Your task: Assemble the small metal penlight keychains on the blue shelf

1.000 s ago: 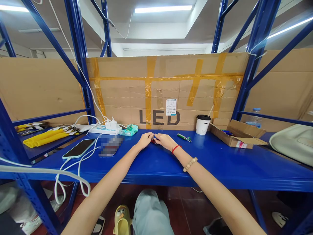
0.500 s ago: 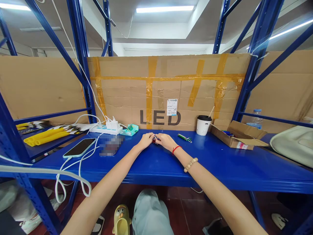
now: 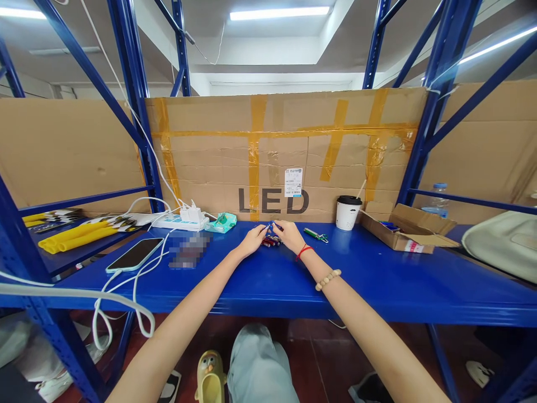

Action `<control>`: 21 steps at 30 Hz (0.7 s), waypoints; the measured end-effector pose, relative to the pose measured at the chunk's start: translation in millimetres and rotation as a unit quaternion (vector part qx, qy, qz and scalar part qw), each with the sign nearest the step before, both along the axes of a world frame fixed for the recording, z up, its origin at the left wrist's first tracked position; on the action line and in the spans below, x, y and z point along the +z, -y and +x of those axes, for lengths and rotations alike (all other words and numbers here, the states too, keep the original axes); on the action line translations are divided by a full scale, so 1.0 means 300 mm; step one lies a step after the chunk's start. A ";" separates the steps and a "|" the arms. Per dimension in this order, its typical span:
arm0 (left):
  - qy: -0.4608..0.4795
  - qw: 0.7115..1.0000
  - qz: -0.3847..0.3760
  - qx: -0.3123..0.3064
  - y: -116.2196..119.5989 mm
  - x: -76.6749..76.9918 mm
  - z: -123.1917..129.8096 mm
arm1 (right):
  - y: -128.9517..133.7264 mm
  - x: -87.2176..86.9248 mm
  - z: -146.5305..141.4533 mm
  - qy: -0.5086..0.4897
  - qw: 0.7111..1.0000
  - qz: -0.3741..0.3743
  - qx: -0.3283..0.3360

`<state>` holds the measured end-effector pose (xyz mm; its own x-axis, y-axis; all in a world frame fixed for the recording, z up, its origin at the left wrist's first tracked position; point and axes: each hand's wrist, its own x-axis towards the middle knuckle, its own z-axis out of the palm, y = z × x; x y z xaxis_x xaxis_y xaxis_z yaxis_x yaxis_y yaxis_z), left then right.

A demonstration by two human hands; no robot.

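Over the middle of the blue shelf top, my left hand (image 3: 252, 239) pinches a small blue piece at its fingertips. Close beside it, my right hand (image 3: 289, 236) is closed on another small blue piece (image 3: 272, 225); whether the two pieces are joined I cannot tell. Just below the fingers lies a small heap of slim dark red sticks with shiny ends (image 3: 272, 240), partly hidden by the hands. A green stick with a metal clip (image 3: 315, 235) rests to the right of my right hand.
A white cup with a black lid (image 3: 347, 212) and an open cardboard box (image 3: 405, 228) stand at right. At left are a phone (image 3: 135, 254), looping white cables, a power strip (image 3: 178, 223) and a green tissue pack (image 3: 221, 223). A cardboard wall (image 3: 210, 162) closes the back.
My hands have drawn slightly apart and lifted at the fingertips. The red heap beneath them shows more now, and blue pieces have come into view between the fingers.
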<state>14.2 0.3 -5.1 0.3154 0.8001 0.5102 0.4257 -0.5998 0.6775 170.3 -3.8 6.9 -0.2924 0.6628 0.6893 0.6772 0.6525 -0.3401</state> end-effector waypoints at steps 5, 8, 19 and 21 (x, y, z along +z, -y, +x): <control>-0.057 0.998 -0.013 -0.040 0.003 -0.015 0.001 | -0.008 -0.012 -0.003 -0.073 0.997 -0.024 0.020; -0.107 0.993 -0.006 -0.042 0.009 -0.020 0.004 | -0.018 -0.019 -0.001 -0.101 0.994 -0.032 -0.005; -0.166 0.985 0.029 0.048 0.002 -0.018 -0.029 | -0.070 -0.056 0.067 0.096 0.961 -0.112 -0.235; -0.182 0.981 0.035 0.053 0.007 -0.015 -0.031 | -0.065 -0.058 0.069 0.104 0.954 -0.131 -0.248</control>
<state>4.7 -1.8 -9.6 0.4030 0.8059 0.4337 0.6950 -0.5778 0.4279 190.9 15.7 -10.5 -0.0098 0.8967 0.4426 0.9511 0.1450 -0.2727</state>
